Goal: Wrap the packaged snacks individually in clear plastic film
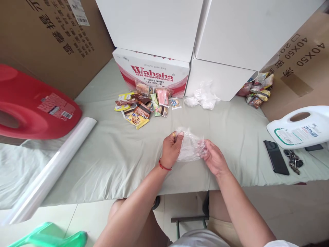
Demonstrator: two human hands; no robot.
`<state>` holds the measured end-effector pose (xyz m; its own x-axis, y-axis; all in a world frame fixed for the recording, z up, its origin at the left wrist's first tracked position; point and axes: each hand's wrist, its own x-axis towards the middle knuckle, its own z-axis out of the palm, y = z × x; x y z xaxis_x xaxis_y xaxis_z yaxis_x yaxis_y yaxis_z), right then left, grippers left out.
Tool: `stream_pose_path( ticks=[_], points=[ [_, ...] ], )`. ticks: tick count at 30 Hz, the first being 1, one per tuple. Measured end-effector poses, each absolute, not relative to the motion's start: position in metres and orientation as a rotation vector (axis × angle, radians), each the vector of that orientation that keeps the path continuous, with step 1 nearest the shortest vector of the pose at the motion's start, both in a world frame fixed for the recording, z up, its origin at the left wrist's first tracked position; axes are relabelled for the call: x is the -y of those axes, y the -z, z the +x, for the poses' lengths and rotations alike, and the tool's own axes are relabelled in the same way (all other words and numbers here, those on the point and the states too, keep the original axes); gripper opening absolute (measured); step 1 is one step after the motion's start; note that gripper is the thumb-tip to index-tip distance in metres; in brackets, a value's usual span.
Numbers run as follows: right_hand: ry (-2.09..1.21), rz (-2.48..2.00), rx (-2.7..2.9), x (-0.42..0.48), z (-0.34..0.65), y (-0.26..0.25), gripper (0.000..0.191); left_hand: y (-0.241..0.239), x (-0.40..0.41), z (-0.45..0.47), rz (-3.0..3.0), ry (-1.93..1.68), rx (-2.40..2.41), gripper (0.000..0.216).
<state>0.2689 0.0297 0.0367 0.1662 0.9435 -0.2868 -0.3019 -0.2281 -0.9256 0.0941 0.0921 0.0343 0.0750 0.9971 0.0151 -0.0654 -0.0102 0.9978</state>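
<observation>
A crumpled clear plastic bag [190, 147] is stretched between both my hands, just above the cloth-covered table [133, 157]. My left hand [171, 148], with a red bracelet at the wrist, pinches its left side, thumb on top. On the opposite side, the fingers of my right hand [214, 157] are closed on the bag's edge. Beyond my hands lies a pile of small wrapped snacks [144, 106], with yellow, brown, green and pink wrappers. To the right of that pile sits a heap of thin clear plastic bags [203, 96].
Behind the snacks stands a Wahaha water carton [154, 73] against white boxes [154, 27]. At left are a red jug [51, 103] and a white roll [55, 168]. On the right are more snacks [259, 90], a white detergent bottle [298, 127], a phone [276, 157] and keys [293, 161].
</observation>
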Motion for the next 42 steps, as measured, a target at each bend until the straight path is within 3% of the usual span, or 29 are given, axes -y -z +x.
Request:
stream_pose_path(
  ticks=[3,9,14,17,21,31,38,42],
  points=[
    [-1.214,-1.279,0.724,-0.035,0.273,-0.043,0.054,-0.037,-0.090,0.094,1.255,-1.191,-1.107,0.055],
    [-1.151,-1.462,1.100,-0.051,0.269,-0.057,0.037,-0.038,-0.086,0.095,1.376,-1.178,-1.118,0.054],
    [-1.222,-1.395,0.936,-0.054,0.263,-0.055,0.035,-0.028,-0.088,0.095,1.484,-1.237,-1.281,0.027],
    [-1.289,-1.363,0.894,-0.052,0.260,-0.057,0.038,-0.025,-0.090,0.095,1.775,-1.368,-1.308,0.032],
    [-1.304,-1.356,0.905,-0.050,0.259,-0.060,0.040,-0.026,-0.091,0.095,1.972,-1.419,-1.255,0.010],
    [-1.178,-1.368,0.853,-0.047,0.267,-0.054,0.032,-0.023,-0.092,0.097,1.824,-1.423,-1.360,0.017],
    [-1.134,-1.500,1.095,-0.054,0.271,-0.067,0.049,-0.020,-0.087,0.097,1.986,-1.433,-1.209,0.008],
    [-1.124,-1.513,1.260,-0.065,0.262,-0.072,0.040,-0.015,-0.083,0.101,2.110,-1.422,-1.106,0.011]
  ],
)
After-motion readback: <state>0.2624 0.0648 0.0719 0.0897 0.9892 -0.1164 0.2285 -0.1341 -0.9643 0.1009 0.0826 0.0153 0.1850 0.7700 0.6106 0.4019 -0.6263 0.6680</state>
